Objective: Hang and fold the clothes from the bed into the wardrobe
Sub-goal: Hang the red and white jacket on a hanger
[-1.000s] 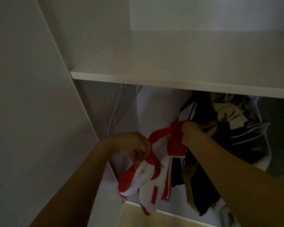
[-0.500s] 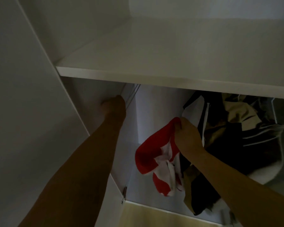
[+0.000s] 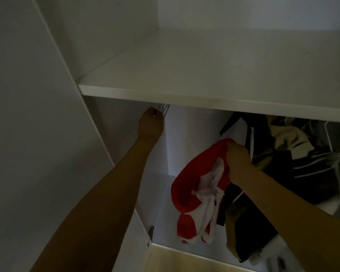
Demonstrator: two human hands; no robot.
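The left hand (image 3: pixel 151 124) grips 1 clear hanger (image 3: pixel 164 110) under the shelf (image 3: pixel 204 95) (up-left of the garment), while the right hand (image 3: pixel 237 160) holds the red-and-white garment (image 3: pixel 186 189) bunched, hanging down.

left hand (image 3: pixel 151 124) — now up at hangers (image 3: pixel 164 108)

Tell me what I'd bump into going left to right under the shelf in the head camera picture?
Left hand up at the clear hangers → red and white garment → right hand gripping it → dark and tan hanging clothes.
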